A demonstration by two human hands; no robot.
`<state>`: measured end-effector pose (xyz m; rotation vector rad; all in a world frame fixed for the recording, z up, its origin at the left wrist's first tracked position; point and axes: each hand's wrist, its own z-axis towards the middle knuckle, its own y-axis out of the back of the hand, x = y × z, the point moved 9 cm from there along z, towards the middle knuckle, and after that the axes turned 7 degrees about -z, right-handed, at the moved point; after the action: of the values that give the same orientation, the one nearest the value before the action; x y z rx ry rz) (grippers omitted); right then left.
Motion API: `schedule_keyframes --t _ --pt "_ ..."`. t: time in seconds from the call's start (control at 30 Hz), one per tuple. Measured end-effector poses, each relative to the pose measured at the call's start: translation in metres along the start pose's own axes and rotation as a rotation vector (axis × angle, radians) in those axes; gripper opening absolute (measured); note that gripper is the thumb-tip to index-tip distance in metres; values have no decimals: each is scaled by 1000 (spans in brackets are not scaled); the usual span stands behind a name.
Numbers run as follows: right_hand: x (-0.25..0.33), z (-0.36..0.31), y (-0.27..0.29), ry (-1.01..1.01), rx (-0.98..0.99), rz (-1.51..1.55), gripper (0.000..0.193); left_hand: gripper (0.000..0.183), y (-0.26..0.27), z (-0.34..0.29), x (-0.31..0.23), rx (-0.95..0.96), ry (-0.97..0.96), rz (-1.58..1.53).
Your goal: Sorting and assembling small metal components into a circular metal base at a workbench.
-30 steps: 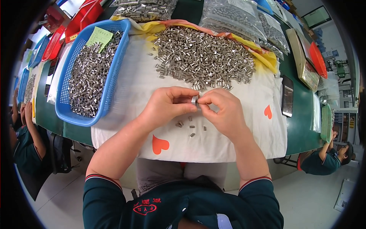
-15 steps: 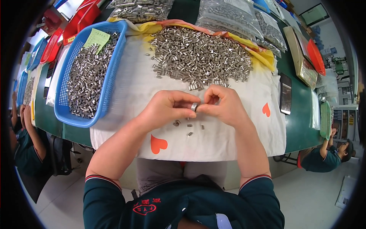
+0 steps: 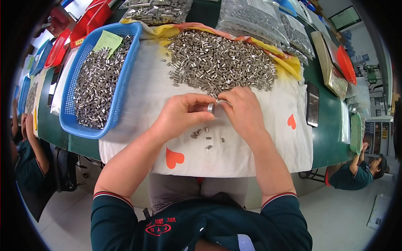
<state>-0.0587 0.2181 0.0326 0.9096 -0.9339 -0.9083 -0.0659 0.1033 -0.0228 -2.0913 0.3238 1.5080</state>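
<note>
Between the thumb and fingers of my left hand [image 3: 182, 112] is a small shiny metal ring [image 3: 210, 107]. My right hand [image 3: 243, 109] is at the near edge of a big pile of small metal cylinders [image 3: 222, 56], its thumb and fingertips pinched together. A tiny bright metal cylinder [image 3: 217, 99] shows at those fingertips, partly hidden by them. Several loose metal cylinders [image 3: 209, 147] lie on the white cloth [image 3: 226, 163] nearer to me, below my hands.
To the left stands a blue basket [image 3: 65, 113] full of metal cylinders, with a yellow-green slip [image 3: 108, 42] in it. Clear bags of metal parts [image 3: 247, 21] line the back. A phone [image 3: 312, 104] lies at right. Other people sit at both sides.
My right hand has left the ring and moved up to the pile's near edge. My left hand keeps the ring, now shifted slightly left and up.
</note>
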Motion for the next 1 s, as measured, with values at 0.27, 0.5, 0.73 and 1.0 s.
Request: schedule_keyframes --t 0.27,0.5,0.73,1.0 --pt "-11 -4 1 -276 154 546 6 32 4 1 -4 -21 -50 -81" --pt "6 -5 0 -189 154 738 7 35 6 -1 0 -12 -36 -68" --pt "17 -6 15 1 28 436 9 33 8 -3 -2 -97 -32 113" --pt "-14 -6 -7 -283 270 642 12 32 -5 -6 2 -4 14 160"
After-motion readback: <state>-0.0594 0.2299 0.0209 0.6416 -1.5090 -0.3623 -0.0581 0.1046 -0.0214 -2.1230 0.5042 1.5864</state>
